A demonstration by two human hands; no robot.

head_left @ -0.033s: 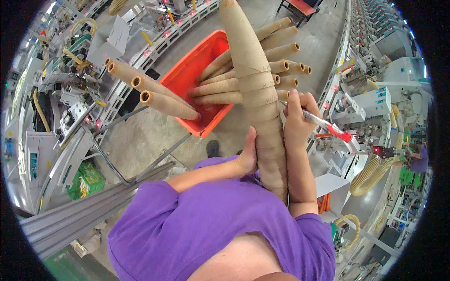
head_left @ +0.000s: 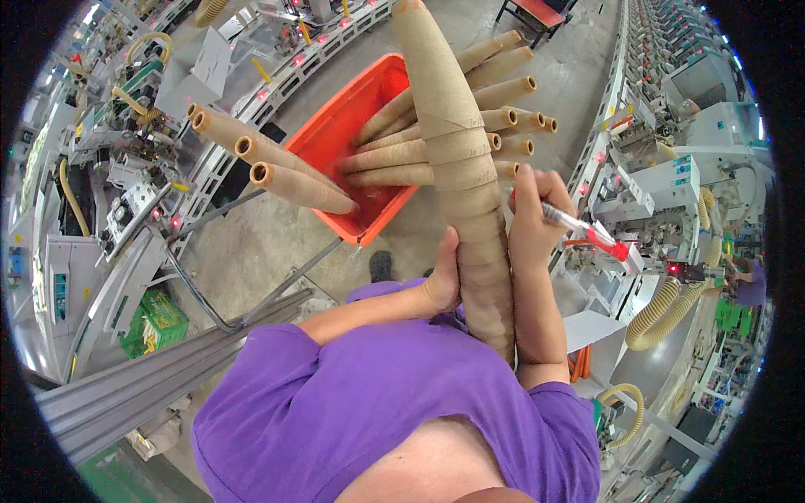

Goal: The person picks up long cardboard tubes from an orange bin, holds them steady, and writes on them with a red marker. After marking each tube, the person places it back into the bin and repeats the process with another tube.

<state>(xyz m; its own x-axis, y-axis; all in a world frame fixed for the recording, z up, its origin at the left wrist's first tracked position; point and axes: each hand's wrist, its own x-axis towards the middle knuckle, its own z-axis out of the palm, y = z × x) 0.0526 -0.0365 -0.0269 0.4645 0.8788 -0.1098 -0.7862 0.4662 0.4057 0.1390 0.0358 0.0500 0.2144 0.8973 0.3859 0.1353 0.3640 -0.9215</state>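
Observation:
A long stack of nested tan paper cones (head_left: 474, 222) leans upright against my body, its narrow tip at the top edge. My left hand (head_left: 444, 272) holds its left side, thumb up along the cones and the other fingers hidden behind. On the right, my right hand (head_left: 541, 210) grips a clear-barrelled pen (head_left: 568, 220) with a red end, pointing back to the right. My right forearm runs along the stack's right side. Small handwritten marks show on the upper cones. The pen's writing tip is hidden by my fingers.
Beyond the stack, a red-orange bin (head_left: 314, 138) holds several more cone stacks (head_left: 306, 184) leaning out both sides. Rows of textile machines flank the aisle. A grey metal rail (head_left: 168, 369) crosses lower left, near a green crate (head_left: 155, 323). Another person's purple sleeve (head_left: 750, 287) shows far right.
My right hand and the pen have shifted slightly down and to the right. The cone stack and my left hand look the same.

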